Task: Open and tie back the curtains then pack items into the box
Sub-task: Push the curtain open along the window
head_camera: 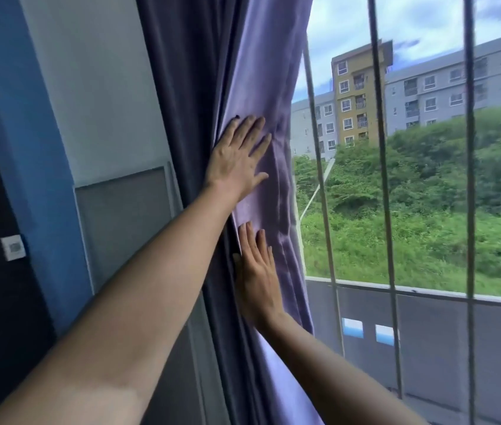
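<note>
Gathered lilac satin curtain (261, 72) hangs bunched at left edge of barred window (390, 167); glass right of curtain uncovered, white-and-blue wall (59, 102) close on curtain's left. Left hand (237, 157) flat, fingers straight and spread, pressing curtain folds. Right hand (256, 277) just below, flat against same fabric, nothing grasped. Curtain's long axis vertical, leaning slightly.

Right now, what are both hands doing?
Left hand: open, fingers straight, pressing flat on the purple curtain.
Right hand: open, also flat on the curtain, lower down.
</note>
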